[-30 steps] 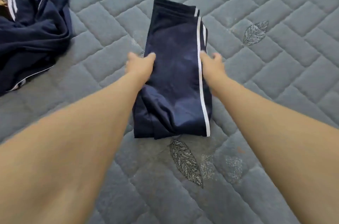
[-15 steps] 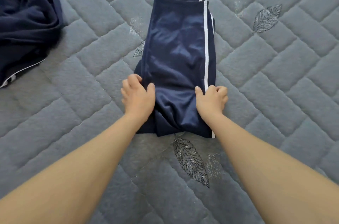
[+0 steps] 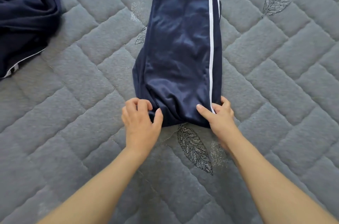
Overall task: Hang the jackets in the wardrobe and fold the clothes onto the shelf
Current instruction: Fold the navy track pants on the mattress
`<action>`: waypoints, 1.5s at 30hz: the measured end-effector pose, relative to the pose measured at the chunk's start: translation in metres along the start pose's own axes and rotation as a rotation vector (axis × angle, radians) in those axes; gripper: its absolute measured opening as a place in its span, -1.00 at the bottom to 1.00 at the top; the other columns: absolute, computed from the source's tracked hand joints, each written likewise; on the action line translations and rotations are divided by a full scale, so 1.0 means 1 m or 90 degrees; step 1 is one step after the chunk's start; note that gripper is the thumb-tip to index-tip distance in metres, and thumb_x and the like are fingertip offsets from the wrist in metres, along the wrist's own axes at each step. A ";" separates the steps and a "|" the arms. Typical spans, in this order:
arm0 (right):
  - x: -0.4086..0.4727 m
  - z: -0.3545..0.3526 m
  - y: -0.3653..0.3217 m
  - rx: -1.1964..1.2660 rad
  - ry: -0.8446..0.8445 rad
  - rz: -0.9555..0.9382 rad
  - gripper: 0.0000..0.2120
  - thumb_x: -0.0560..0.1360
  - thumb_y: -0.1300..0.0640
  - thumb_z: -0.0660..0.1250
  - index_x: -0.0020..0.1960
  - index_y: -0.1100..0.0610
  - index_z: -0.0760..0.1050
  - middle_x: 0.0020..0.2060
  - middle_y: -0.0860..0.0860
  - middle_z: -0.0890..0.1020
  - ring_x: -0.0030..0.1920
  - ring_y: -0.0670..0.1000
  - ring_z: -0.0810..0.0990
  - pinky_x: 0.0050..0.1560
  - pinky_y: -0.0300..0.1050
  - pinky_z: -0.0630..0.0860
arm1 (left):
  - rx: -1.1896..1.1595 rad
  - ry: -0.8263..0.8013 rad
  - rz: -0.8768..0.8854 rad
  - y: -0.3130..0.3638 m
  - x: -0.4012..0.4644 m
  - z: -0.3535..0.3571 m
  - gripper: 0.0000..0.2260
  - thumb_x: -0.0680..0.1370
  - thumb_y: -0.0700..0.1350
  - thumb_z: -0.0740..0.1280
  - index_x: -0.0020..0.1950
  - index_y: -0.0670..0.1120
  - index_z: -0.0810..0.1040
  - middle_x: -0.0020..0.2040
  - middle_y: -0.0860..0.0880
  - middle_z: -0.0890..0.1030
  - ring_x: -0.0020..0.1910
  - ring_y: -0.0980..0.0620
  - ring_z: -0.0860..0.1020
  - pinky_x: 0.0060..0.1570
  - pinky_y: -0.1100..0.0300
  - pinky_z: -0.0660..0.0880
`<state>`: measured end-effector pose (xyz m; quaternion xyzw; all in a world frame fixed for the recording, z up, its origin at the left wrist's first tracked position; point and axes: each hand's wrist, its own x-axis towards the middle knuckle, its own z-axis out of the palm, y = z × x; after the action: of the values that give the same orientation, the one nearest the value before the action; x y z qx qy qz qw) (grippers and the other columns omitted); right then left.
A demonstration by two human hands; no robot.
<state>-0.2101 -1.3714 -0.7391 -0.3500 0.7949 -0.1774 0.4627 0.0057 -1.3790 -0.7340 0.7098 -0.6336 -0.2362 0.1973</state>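
Head view: both hands clamp the near end of the folded navy trousers (image 3: 180, 55), left hand (image 3: 141, 122) pinching one corner, right hand (image 3: 219, 115) the striped one (another fold looks likely). Beyond the left hand, another dark garment (image 3: 25, 18) lies unfolded on the quilted bed (image 3: 275, 77); shelf and wardrobe are unseen.

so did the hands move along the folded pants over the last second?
Yes. Left hand and right hand slid from the folded pants' middle to the near end.
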 end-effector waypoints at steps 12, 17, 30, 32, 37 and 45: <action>0.002 -0.027 -0.006 0.346 0.097 0.040 -0.74 0.55 -0.04 0.37 0.12 0.07 0.42 0.09 0.05 0.61 -0.05 -0.16 0.62 0.02 -0.25 0.53 | -0.254 -0.273 -0.213 -0.008 0.010 -0.024 -0.68 0.44 0.15 0.26 -0.07 -0.08 0.56 -0.07 -0.21 0.61 0.11 -0.26 0.50 0.29 -0.24 0.33; -0.016 -0.010 -0.016 0.226 0.038 -0.056 -0.77 0.52 -0.09 0.37 -0.07 0.07 0.48 -0.02 0.03 0.61 -0.03 -0.06 0.57 0.06 -0.11 0.48 | -0.216 -0.379 -0.309 -0.001 0.023 -0.039 -0.75 0.30 0.15 0.31 -0.05 0.32 0.60 0.15 0.07 0.59 0.31 -0.09 0.41 0.39 -0.11 0.28; -0.015 -0.011 -0.009 0.238 -0.019 0.003 -0.71 0.61 -0.09 0.24 0.11 0.14 0.49 0.06 0.09 0.64 0.08 0.07 0.60 0.16 0.01 0.50 | 0.053 -0.058 -0.141 0.003 0.030 -0.024 -0.77 0.69 0.00 0.07 -0.09 -0.09 0.34 -0.25 -0.13 0.54 -0.19 -0.26 0.50 -0.19 -0.05 0.37; -0.016 -0.007 -0.009 0.177 0.024 0.003 -0.69 0.59 -0.13 0.25 -0.03 0.13 0.45 -0.08 0.07 0.61 -0.10 0.02 0.55 -0.10 -0.10 0.47 | 0.175 -0.089 -0.130 -0.006 0.031 -0.022 -0.74 0.70 0.04 0.04 0.01 -0.12 0.36 -0.16 -0.25 0.60 -0.15 -0.31 0.55 -0.14 -0.08 0.44; -0.023 0.001 0.001 0.083 0.159 0.032 -0.77 0.60 -0.07 0.23 0.05 0.10 0.36 -0.09 0.03 0.55 -0.10 0.05 0.50 -0.16 -0.07 0.37 | 0.261 0.011 0.156 -0.003 0.035 -0.018 -0.83 0.60 -0.07 0.28 0.03 -0.17 0.42 -0.15 -0.18 0.57 -0.21 -0.24 0.54 -0.19 -0.05 0.36; -0.017 -0.005 0.002 -0.076 0.063 0.125 -0.53 0.57 -0.11 0.24 0.22 0.29 0.45 0.13 0.21 0.54 0.07 0.22 0.54 0.07 0.05 0.52 | 0.387 -0.318 0.300 -0.028 0.004 -0.021 -0.18 0.37 0.11 0.35 0.59 -0.10 0.20 0.58 -0.14 0.19 0.56 -0.16 0.16 0.43 -0.21 0.23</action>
<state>-0.2103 -1.3580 -0.7274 -0.2883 0.8565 -0.1009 0.4161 0.0408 -1.3798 -0.7339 0.4930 -0.8467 -0.1522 -0.1301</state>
